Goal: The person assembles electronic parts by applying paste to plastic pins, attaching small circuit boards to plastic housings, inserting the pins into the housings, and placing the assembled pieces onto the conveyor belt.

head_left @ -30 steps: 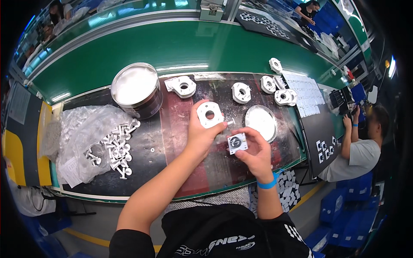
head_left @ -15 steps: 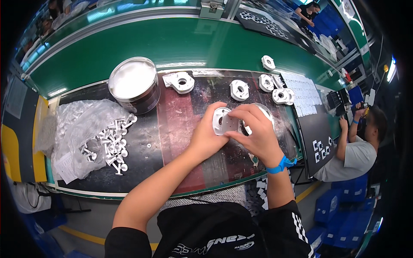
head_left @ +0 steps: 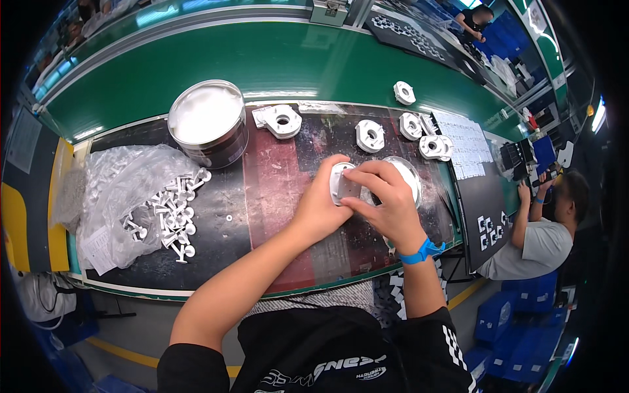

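Observation:
My left hand [head_left: 321, 208] is closed around a white round plastic housing [head_left: 335, 175], held up over the table's middle. My right hand [head_left: 394, 206] pinches a small flat grey plate [head_left: 350, 189] with tiny holes between thumb and fingers. The plate is held at the housing's open face and hides much of it; whether the two touch all along I cannot tell. Just behind the right hand is a round, shallow dish [head_left: 411, 175] with white in it, partly covered by that hand. Further back stands a similar white housing [head_left: 370, 136].
A large tin [head_left: 209, 147] of white material stands at the back left. Beside it, a plastic bag [head_left: 124, 190] spills white stemmed pieces [head_left: 175, 223]. More white housings [head_left: 283, 122] lie along the back. At right are a printed sheet [head_left: 462, 144], a black board [head_left: 481, 196] and a co-worker [head_left: 534, 236].
The view has shifted slightly. My hands stay together on the same parts, and the right fingers with the grey plate sit a little closer over the housing.

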Available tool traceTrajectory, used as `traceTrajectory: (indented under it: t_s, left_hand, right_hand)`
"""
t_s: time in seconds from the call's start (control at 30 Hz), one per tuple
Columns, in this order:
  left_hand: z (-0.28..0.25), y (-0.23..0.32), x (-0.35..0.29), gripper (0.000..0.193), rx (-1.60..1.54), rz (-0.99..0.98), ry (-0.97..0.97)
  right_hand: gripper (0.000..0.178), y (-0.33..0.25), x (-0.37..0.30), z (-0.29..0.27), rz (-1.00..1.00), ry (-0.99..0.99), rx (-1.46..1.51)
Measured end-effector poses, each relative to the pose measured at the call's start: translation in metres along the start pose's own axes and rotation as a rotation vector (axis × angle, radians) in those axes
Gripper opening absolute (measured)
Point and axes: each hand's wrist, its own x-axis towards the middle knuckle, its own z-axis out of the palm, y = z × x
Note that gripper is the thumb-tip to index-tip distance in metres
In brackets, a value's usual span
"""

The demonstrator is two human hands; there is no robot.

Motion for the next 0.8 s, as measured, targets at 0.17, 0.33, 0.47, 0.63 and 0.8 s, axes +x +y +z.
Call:
traceTrajectory:
  t_s: [0.17,0.33,0.47,0.63,0.8]
  left_hand:
    - [0.001,-0.001,0.000,0.068,0.029,0.001,-0.015]
    - [0.000,0.003,0.000,0.067,0.012,-0.001,-0.032]
    - [0.001,0.000,0.001,0.066,-0.018,0.008,-0.035]
    - [0.002,-0.004,0.003,0.067,-0.050,0.037,-0.013]
    - [-0.002,-0.005,0.005,0.074,-0.328,-0.055,0.006]
  right_hand:
    - [0.040,-0.001,0.000,-0.001,0.002,-0.012,-0.004]
    - [0.038,-0.003,0.001,-0.004,0.013,-0.015,0.015]
    - [0.038,0.002,0.002,-0.008,0.009,0.000,0.016]
    - [0.033,-0.002,0.005,-0.009,-0.062,-0.031,-0.108]
    - [0.018,-0.014,-0.018,-0.025,0.051,0.302,-0.049]
